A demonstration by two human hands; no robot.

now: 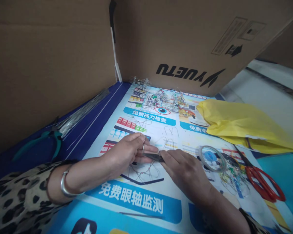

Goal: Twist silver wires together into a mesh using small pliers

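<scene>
My left hand [127, 151] has its thumb and forefinger pinched together, the other fingers stretched out below. A thin silvery bit shows under the pinch, too small to name. My right hand [185, 169] is wrapped round a dark pointed tool [152, 157], its tip directed left at the left hand's fingers. The handle end is hidden in the palm. Bent thin wire [146, 172] with small red beads lies on the printed sheet [171, 208] below the hands. More curled wire pieces [169, 138] lie just beyond them.
Teal-handled pliers [51, 141] and a bundle of straight wires [83, 110] lie at left. Tangled wire pieces [178, 100] sit at the back. A clear tape roll [212, 158], red scissors [263, 182] and a yellow bag [241, 120] are at right. Cardboard [185, 39] stands behind.
</scene>
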